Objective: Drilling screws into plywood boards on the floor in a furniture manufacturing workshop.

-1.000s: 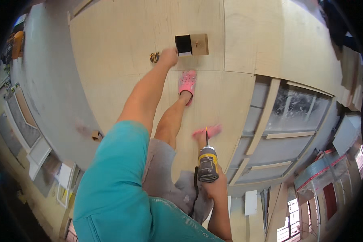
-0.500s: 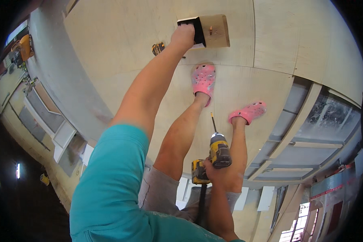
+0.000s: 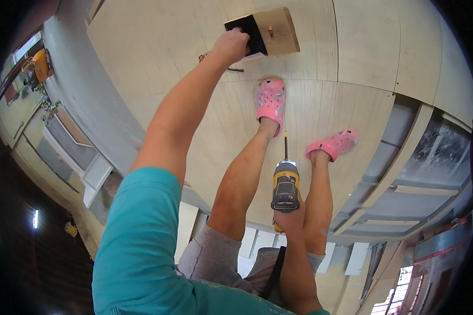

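Note:
My right hand (image 3: 290,216) is wrapped round the grip of a yellow and black cordless drill driver (image 3: 286,190). Its long, thin bit (image 3: 286,146) points away from me, between the two pink clogs. At the far end of my reach, my left hand (image 3: 233,44) is over the black opening of a cardboard box (image 3: 281,43). Its fingers are bent and drawn together; whatever they hold, if anything, is too small to make out. Mostly hidden behind the left wrist, a yellow and black tool (image 3: 202,56) lies on the plywood.
I stand in pink clogs (image 3: 270,100) on pale plywood sheets (image 3: 320,107) with seams between them. To the right, the sheets end at an open wooden frame (image 3: 391,157) with gaps between its bars. A grey wall (image 3: 81,68) runs along the left, with a lower area beyond it.
My left hand has drawn back a little, from inside the box to its opening. The driver has turned in my right hand, its bit now pointing straighter ahead and its battery mostly hidden.

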`<move>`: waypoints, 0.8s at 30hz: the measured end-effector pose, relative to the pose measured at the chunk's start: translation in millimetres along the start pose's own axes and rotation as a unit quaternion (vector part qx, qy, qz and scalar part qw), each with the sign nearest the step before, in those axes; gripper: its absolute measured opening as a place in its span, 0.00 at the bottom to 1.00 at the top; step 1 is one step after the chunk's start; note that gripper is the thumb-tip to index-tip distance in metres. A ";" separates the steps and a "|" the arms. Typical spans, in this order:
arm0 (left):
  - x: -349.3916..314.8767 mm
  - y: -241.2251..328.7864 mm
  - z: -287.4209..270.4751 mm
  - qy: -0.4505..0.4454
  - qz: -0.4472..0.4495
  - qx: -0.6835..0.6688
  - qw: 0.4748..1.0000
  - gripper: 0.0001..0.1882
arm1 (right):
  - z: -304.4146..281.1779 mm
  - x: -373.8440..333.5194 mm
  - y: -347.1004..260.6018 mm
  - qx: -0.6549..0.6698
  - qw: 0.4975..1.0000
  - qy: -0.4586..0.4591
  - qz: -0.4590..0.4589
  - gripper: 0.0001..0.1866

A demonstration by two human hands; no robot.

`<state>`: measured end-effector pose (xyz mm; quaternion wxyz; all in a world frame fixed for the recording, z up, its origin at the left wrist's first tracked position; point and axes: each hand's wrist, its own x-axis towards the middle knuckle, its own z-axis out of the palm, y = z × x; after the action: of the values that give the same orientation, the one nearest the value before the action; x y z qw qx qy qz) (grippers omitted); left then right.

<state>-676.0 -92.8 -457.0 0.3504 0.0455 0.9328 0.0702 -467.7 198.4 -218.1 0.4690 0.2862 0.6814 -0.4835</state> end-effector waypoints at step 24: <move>24.5 20.5 -3.7 0.064 -0.125 -0.016 0.990 0.32 | -14.4 6.7 -7.6 0.029 0.996 -0.011 0.079 0.20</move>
<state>-696.1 -69.7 -466.8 0.2970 -0.0821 0.9503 0.0438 -482.0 208.5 -220.0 0.5051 0.3473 0.6368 -0.4678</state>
